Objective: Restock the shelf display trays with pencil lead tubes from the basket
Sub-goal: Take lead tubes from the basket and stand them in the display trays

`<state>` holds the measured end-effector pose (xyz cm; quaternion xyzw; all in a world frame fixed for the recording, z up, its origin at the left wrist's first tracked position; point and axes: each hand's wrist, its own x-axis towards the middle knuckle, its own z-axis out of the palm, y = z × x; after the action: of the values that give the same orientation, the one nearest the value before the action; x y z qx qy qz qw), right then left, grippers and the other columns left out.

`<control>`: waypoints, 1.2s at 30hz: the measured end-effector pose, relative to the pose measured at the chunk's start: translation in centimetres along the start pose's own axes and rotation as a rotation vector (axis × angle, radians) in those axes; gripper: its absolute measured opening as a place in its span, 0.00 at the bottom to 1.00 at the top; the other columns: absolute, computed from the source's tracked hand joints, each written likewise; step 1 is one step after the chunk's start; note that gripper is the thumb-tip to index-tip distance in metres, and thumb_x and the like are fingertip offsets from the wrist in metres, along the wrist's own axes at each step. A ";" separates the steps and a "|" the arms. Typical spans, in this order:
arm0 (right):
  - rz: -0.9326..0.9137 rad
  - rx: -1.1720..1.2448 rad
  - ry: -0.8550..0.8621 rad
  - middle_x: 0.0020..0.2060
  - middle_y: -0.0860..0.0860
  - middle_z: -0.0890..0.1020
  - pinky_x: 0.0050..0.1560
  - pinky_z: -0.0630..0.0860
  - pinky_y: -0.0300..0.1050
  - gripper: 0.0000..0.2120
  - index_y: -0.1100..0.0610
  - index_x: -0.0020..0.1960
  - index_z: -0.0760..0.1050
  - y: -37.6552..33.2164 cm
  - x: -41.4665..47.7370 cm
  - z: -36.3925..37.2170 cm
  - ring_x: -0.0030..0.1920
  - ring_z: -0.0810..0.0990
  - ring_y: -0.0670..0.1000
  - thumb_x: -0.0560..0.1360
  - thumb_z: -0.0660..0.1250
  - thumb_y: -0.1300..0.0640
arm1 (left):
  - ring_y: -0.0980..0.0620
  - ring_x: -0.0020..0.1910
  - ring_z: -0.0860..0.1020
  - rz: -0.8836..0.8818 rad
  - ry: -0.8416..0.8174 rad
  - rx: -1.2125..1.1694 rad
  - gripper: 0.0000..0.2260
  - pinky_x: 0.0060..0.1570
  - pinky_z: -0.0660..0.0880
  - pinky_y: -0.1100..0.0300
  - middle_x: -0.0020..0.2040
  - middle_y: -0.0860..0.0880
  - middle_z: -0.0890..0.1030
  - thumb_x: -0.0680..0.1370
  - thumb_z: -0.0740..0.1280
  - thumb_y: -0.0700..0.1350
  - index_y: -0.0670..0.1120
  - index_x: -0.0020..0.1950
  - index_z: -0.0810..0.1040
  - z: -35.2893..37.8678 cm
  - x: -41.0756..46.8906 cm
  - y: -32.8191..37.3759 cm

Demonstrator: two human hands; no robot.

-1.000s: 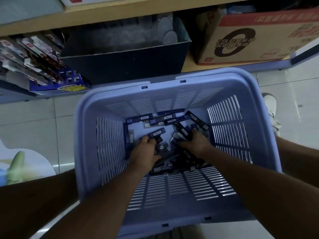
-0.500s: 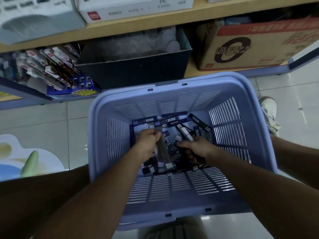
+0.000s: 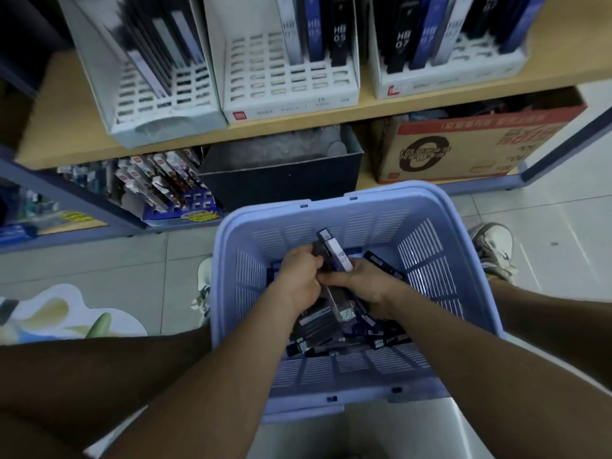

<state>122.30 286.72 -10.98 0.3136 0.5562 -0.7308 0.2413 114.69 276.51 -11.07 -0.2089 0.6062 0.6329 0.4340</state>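
Inside the basket (image 3: 390,192), left hand (image 3: 299,276) and right hand (image 3: 362,283) both curl around a bunch of tubes (image 3: 341,258), gathered for the trays (image 3: 291,84).

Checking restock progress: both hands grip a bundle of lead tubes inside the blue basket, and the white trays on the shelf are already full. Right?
Not quite. The head view shows the white trays with many empty slots. The rest holds: left hand and right hand grip lead tubes inside the blue basket.

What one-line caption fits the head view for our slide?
Left hand and right hand hold pencil lead tubes in the blue basket, below white display trays.
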 end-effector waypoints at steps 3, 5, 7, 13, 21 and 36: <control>-0.092 0.099 0.046 0.43 0.60 0.85 0.41 0.81 0.46 0.09 0.64 0.54 0.80 -1.3 -1.7 0.3 0.42 0.84 0.56 0.74 0.72 0.63 | 0.47 0.44 0.80 0.125 -0.031 0.212 0.12 0.41 0.78 0.58 0.47 0.43 0.82 0.80 0.57 0.32 0.42 0.52 0.79 0.3 -2.1 1.8; -0.148 0.146 0.079 0.42 0.59 0.86 0.40 0.80 0.43 0.08 0.64 0.53 0.81 -2.4 -3.1 0.4 0.42 0.84 0.55 0.75 0.71 0.63 | 0.52 0.37 0.80 0.186 -0.005 0.383 0.06 0.38 0.77 0.61 0.42 0.46 0.82 0.79 0.64 0.39 0.41 0.52 0.80 0.1 -3.6 3.0; -0.195 0.134 0.091 0.44 0.60 0.86 0.40 0.80 0.41 0.09 0.65 0.54 0.81 -3.7 -4.5 0.7 0.43 0.85 0.54 0.75 0.70 0.63 | 0.54 0.28 0.76 0.202 0.012 0.483 0.06 0.36 0.77 0.61 0.36 0.44 0.81 0.77 0.69 0.43 0.40 0.48 0.81 -0.3 -5.2 4.2; -0.243 0.088 0.124 0.42 0.59 0.85 0.38 0.80 0.46 0.06 0.62 0.48 0.80 -8.1 -8.2 0.7 0.39 0.84 0.56 0.77 0.69 0.59 | 0.52 0.35 0.79 0.394 0.005 0.480 0.03 0.38 0.81 0.62 0.41 0.43 0.81 0.76 0.70 0.39 0.42 0.48 0.81 -0.3 -9.4 9.6; -0.341 -0.115 -0.013 0.44 0.59 0.86 0.27 0.74 0.40 0.04 0.58 0.49 0.81 -16.0 -13.0 0.4 0.30 0.78 0.49 0.75 0.71 0.60 | 0.48 0.35 0.82 0.596 -0.056 0.312 0.02 0.34 0.79 0.64 0.39 0.41 0.81 0.76 0.68 0.35 0.40 0.44 0.77 0.1 -15.3 17.9; -0.528 0.026 0.114 0.38 0.54 0.86 0.31 0.79 0.42 0.02 0.58 0.49 0.79 -25.0 -13.0 1.4 0.30 0.80 0.50 0.76 0.70 0.62 | 0.46 0.34 0.82 0.610 -0.022 0.238 0.07 0.33 0.80 0.65 0.39 0.40 0.82 0.68 0.74 0.33 0.37 0.43 0.79 -0.8 -16.9 22.8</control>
<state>113.41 292.10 15.28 0.2013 0.6219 -0.7568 0.0064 105.25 273.30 15.54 0.0418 0.7058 0.6606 0.2524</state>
